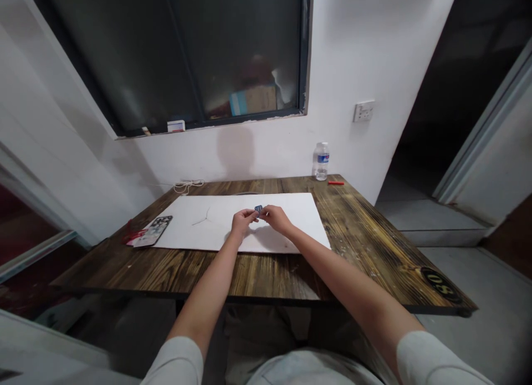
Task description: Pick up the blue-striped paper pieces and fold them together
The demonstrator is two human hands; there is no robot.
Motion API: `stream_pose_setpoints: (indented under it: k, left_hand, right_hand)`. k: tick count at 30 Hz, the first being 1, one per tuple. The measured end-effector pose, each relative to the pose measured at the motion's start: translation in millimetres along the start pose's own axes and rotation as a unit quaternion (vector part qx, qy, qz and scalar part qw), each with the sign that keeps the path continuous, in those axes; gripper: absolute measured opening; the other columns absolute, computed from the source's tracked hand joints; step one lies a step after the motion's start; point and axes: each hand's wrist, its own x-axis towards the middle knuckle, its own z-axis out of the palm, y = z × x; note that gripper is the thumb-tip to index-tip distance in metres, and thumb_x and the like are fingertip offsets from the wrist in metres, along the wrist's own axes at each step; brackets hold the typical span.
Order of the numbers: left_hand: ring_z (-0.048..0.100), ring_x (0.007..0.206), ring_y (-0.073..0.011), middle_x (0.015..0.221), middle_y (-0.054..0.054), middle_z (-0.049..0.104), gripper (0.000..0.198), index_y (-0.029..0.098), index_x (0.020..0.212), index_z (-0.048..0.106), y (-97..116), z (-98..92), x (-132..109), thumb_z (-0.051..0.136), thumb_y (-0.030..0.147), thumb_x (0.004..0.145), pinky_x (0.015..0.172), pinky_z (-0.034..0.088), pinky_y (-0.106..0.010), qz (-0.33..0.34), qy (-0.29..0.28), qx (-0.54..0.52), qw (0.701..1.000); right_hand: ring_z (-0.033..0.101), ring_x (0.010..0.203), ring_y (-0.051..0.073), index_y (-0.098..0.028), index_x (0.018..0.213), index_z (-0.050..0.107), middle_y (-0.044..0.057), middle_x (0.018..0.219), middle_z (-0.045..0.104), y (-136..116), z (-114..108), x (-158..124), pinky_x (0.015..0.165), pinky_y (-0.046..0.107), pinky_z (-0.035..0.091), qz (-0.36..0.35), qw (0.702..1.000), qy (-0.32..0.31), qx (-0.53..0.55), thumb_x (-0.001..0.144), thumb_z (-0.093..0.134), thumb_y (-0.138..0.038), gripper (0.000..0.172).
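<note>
Between the fingertips of both hands is a small dark blue piece (258, 208) with lighter marks; it is too small to tell its kind. My left hand (243, 221) pinches it from the left, and my right hand (276, 217) grips it from the right. Both hands are just above a white board (286, 208) that lies on the wooden table. A thin dark forked strand (205, 219) rests on the board, left of my hands.
On the left edge of the board lies a patterned phone case or phone (160, 230), beside red strands (133, 235). A white cable (189, 184) is at the back left of the table (357, 224). A water bottle (322, 162) and a red pen-like stick (336, 183) stand and lie at the back right.
</note>
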Motion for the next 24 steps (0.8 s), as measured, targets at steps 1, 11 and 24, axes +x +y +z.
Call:
stream_pose_setpoints:
  k: [1,11,24]
  left_hand:
    - [0.061,0.054,-0.0165,0.059,-0.004,0.066,0.045,0.015,0.074,0.071,0.1,0.2,-0.1,0.086,0.050,0.050,0.059,0.044,-0.029,0.001,0.007,-0.002,1.000]
    - [0.058,0.051,-0.0121,0.065,-0.002,0.068,0.040,0.016,0.076,0.070,2.5,-3.1,2.3,0.083,0.046,0.054,0.054,0.044,-0.024,0.002,0.105,-0.010,0.994]
    - [0.060,0.053,-0.0117,0.068,-0.003,0.069,0.042,0.015,0.076,0.070,-1.7,-4.9,4.6,0.083,0.047,0.053,0.052,0.044,-0.022,0.000,0.121,-0.001,0.993]
  right_hand:
    - [0.062,0.072,0.013,-0.018,0.082,0.072,0.002,0.080,0.071,1.1,-0.9,1.1,0.069,0.022,0.044,0.004,1.000,-0.008,0.010,0.084,0.065,-0.015,0.008]
    - [0.063,0.106,0.022,-0.018,0.115,0.068,0.010,0.112,0.071,21.7,-8.5,0.9,0.089,0.030,0.045,0.056,0.987,-0.052,-0.140,0.086,0.063,-0.020,0.029]
    - [0.062,0.103,0.027,-0.010,0.107,0.068,0.018,0.105,0.070,12.7,-1.1,-8.6,0.085,0.032,0.042,0.006,0.921,-0.178,-0.346,0.092,0.047,-0.022,0.029]
